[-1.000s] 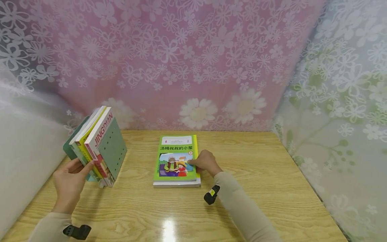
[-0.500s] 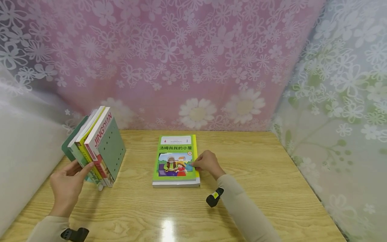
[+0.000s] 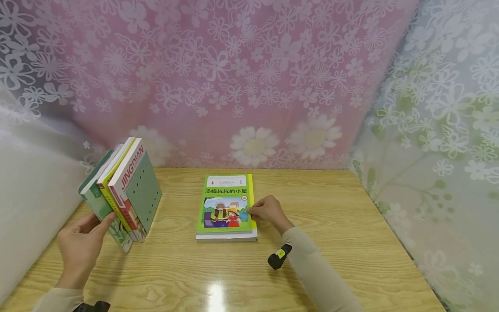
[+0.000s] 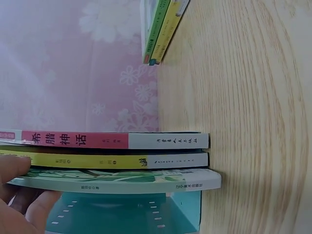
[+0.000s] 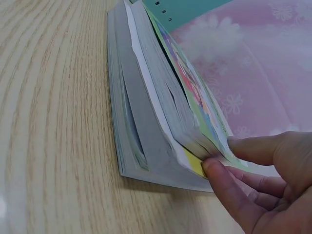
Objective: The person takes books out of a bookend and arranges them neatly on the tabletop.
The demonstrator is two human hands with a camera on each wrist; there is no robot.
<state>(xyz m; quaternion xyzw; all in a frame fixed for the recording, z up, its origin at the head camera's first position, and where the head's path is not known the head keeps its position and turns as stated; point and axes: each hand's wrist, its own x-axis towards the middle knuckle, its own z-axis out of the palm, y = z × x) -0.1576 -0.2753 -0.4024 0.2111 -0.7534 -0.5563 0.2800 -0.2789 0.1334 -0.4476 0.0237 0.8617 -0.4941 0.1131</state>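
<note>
My left hand (image 3: 79, 247) pinches a light green book (image 3: 97, 201) between thumb and fingers at the left end of an upright row. That book leans and juts toward me past its neighbours, a yellow-spined book (image 4: 97, 161) and a pink-and-white book (image 4: 97, 140). A green perforated bookend (image 3: 144, 190) stands at the row's right side. My right hand (image 3: 269, 212) pinches the right edge of a green picture-cover book (image 3: 226, 212), thumb on the cover and a finger under the edge. This book lies flat on a thicker book (image 3: 234, 238) with a yellow margin.
The wooden table (image 3: 335, 264) extends right and in front of the books. A pink flowered curtain (image 3: 249, 86) hangs along the back edge. Pale sheets (image 3: 31, 208) close off the left and right sides.
My left hand has shifted left and toward me, drawing the light green book partly out of the row and apart from the yellow one. My right hand has hardly moved.
</note>
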